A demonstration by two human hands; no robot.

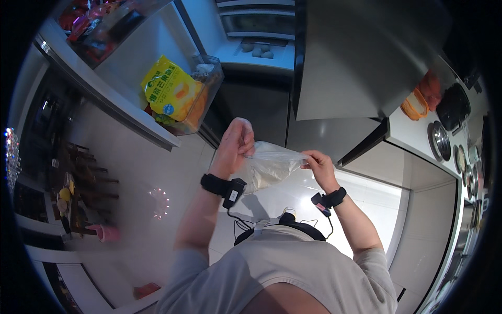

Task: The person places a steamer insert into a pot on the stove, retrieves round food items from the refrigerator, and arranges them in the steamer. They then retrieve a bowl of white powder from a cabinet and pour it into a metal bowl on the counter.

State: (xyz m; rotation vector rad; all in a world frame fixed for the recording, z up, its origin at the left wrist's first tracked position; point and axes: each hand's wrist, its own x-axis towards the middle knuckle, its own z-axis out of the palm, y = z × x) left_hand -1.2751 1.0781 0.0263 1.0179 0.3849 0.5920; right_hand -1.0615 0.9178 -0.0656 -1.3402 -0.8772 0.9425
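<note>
A translucent plastic bag with something pale in its lower part hangs between my hands, in front of my body. My left hand grips the bag's left end, with its fingers curled in. At the right end, my right hand pinches the bag's edge between thumb and fingers. What exactly lies inside the bag cannot be made out. Black straps with small devices sit on both wrists.
An open refrigerator door extends at left; its clear bin holds a yellow food package. Several eggs sit inside the refrigerator. The other door stands open at right, near a counter with a metal bowl.
</note>
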